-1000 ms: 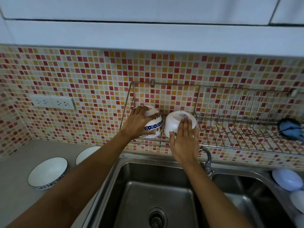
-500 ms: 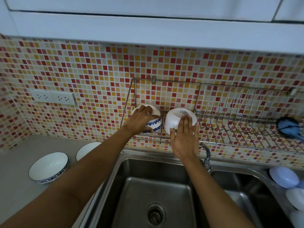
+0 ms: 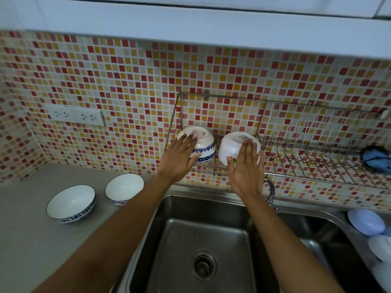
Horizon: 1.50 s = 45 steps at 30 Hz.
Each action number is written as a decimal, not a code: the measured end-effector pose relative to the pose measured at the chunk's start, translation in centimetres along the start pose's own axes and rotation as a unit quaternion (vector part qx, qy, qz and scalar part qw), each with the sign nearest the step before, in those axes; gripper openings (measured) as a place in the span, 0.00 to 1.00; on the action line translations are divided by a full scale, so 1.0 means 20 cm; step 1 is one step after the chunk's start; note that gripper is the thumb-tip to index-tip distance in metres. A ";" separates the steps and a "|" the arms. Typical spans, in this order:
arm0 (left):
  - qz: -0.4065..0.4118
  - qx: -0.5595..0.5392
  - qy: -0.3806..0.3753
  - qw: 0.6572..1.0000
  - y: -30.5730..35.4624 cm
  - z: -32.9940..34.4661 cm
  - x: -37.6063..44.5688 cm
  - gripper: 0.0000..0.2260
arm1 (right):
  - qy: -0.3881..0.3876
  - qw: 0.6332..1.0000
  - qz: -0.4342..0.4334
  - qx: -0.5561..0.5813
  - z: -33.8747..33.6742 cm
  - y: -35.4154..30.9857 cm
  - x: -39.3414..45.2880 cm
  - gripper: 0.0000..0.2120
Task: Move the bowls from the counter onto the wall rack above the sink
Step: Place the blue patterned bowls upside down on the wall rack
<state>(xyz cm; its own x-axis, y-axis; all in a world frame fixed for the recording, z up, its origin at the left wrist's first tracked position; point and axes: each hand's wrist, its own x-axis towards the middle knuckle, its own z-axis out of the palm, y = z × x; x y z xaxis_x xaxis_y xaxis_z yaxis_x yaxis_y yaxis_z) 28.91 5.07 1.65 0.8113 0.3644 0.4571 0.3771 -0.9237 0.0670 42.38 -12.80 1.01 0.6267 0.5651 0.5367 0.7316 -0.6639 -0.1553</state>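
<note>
Wall rack [image 3: 300, 132]: wire, fixed to the mosaic-tiled wall above the sink [image 3: 203, 246], running from the 12 o'clock centre of the view out toward 3 o'clock. Blue-banded bowl [image 3: 204, 144]: upturned, foot tilted toward the camera, resting at the rack's left end. White bowl [image 3: 232, 148]: upturned likewise, just beside the first at its 3 o'clock, a narrow gap between them. Left hand [image 3: 177, 159]: flat, fingers [image 3: 186, 142] spread apart, laid over the near side of the blue-banded bowl; whether they press it or only hover just off it cannot be told. Right hand [image 3: 246, 168]: flat, fingers straight and close together, tips against the white bowl's near side, thumb out to the left by its lower rim; nothing is clasped. Large bowl [image 3: 70, 203]: upright, white inside, blue pattern outside, standing on the grey desk [image 3: 27, 240] at 9 o'clock. Small bowl [image 3: 124, 188]: upright, same pattern, just beside the large one at its 2 o'clock, near the sink's left edge. Double socket [image 3: 75, 116]: on the wall at 10 o'clock. Blue object [image 3: 375, 159]: in the rack's far right end, kind unclear. Pale plastic pieces [image 3: 366, 222]: stacked at 4 o'clock by the second basin.
</note>
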 end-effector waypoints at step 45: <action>-0.424 -0.305 -0.198 0.829 -1.20 0.44 -0.77 0.33 | -0.380 0.799 0.301 0.356 1.00 -1.45 -0.41 0.23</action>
<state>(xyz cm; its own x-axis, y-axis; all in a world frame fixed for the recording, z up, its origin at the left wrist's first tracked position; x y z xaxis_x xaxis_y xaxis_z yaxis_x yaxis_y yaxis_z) 11.36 22.74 -14.83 0.4981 0.8124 -0.3032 0.6891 -0.1587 0.7070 21.43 11.73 -15.46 0.7070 0.5619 -0.4294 0.0333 -0.6330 -0.7734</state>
